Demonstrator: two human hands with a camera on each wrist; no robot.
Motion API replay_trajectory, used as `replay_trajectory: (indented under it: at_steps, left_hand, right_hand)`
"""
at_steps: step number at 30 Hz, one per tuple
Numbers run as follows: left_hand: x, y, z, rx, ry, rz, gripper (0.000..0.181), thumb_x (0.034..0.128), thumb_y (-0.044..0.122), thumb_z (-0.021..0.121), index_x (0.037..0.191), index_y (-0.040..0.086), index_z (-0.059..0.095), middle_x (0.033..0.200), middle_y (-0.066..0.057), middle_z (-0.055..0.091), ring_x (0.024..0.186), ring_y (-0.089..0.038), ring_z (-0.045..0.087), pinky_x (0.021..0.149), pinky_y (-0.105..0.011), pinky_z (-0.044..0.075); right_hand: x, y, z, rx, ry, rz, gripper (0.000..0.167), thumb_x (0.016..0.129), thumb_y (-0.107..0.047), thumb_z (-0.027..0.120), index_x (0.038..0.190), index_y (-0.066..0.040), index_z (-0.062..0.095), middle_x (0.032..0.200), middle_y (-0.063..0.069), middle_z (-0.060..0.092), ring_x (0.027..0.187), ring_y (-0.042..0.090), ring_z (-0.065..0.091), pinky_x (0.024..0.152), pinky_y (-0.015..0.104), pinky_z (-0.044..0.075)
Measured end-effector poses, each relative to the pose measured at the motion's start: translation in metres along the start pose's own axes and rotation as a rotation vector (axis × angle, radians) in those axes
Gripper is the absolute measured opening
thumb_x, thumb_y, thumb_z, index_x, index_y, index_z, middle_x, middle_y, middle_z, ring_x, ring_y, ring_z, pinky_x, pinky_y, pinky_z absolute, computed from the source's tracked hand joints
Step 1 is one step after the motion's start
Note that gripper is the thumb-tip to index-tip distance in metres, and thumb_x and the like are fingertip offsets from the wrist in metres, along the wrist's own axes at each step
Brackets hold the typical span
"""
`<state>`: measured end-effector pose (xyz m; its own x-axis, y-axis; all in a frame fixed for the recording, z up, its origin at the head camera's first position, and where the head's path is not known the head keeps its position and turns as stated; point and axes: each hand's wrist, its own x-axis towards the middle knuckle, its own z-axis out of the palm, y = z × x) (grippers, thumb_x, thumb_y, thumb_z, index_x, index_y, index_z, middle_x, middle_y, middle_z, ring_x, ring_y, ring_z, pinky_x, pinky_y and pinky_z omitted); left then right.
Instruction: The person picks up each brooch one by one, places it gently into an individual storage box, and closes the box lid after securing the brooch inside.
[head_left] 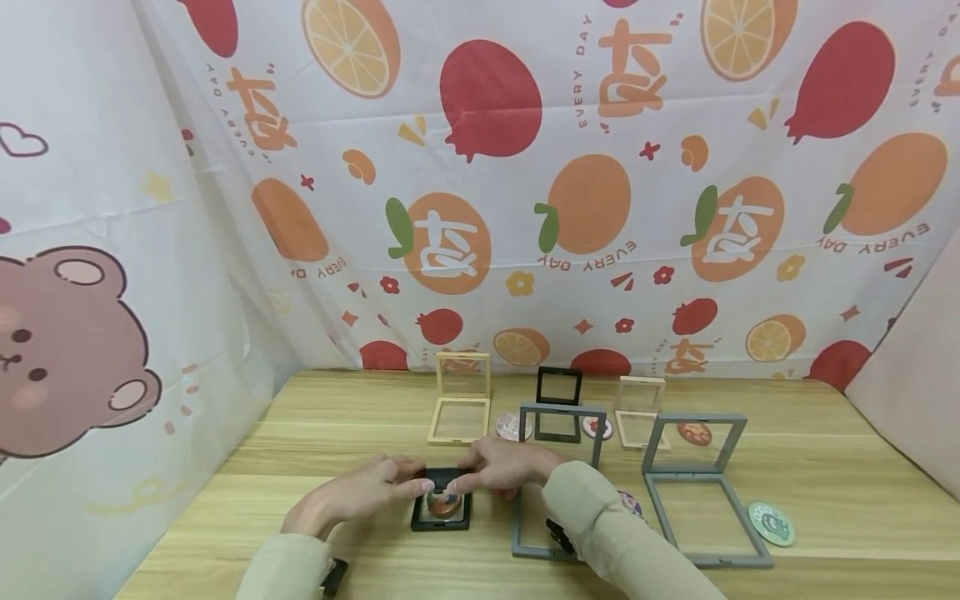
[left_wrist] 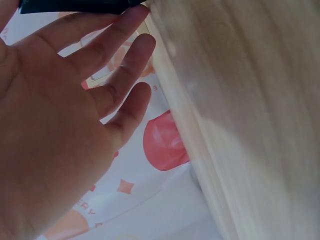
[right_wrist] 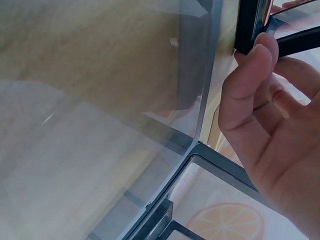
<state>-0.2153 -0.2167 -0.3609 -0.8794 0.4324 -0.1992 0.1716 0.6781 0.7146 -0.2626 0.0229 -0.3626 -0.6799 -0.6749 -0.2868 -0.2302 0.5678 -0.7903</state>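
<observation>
In the head view a small black display frame (head_left: 441, 526) lies on the wooden table, with a round badge (head_left: 444, 505) in its lower half. Its hinged upper half is tilted up between the two hands. My left hand (head_left: 360, 496) pinches the left side, thumb in front and fingertips behind; the left wrist view shows the other fingers spread and nearly straight against the black edge. From the right, my right hand (head_left: 504, 465) grips the opposite side. In the right wrist view, thumb and fingers (right_wrist: 252, 75) meet at a corner of the black frame (right_wrist: 297, 44).
A large grey frame (head_left: 562, 408) stands unfolded beside the right forearm, another grey frame (head_left: 697, 417) further right. Behind are a cream frame (head_left: 459, 441), a black frame (head_left: 558, 438) and a pale frame (head_left: 642, 380). Several badges lie among them, including a mint badge (head_left: 772, 524).
</observation>
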Motion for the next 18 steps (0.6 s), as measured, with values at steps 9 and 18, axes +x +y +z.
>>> replay_trajectory:
  at_steps: [9,18]
  left_hand:
    - [0.0030,-0.0070,-0.0020,-0.012,-0.034,0.155,0.056,0.0983,0.026,0.068,0.131,-0.018,0.055,0.128,-0.027,0.060,0.117,-0.037,0.054,0.096,-0.056,0.043]
    - [0.0039,-0.0045,-0.0008,-0.028,-0.040,0.110,0.061,0.0954,0.025,0.073,0.132,-0.020,0.052,0.131,-0.028,0.057,0.117,-0.036,0.053,0.098,-0.059,0.041]
  right_hand:
    - [0.0025,0.0011,0.0021,-0.030,0.024,-0.015,0.048,0.092,-0.029,0.075,0.128,0.002,0.067,0.085,0.003,0.057,0.048,0.009,0.040,0.044,0.023,0.034]
    - [0.0050,0.0047,0.0052,-0.225,0.075,-0.074,0.060,0.086,-0.035,0.081,0.131,0.001,0.066,0.098,-0.007,0.059,0.078,0.007,0.048,0.071,0.022,0.042]
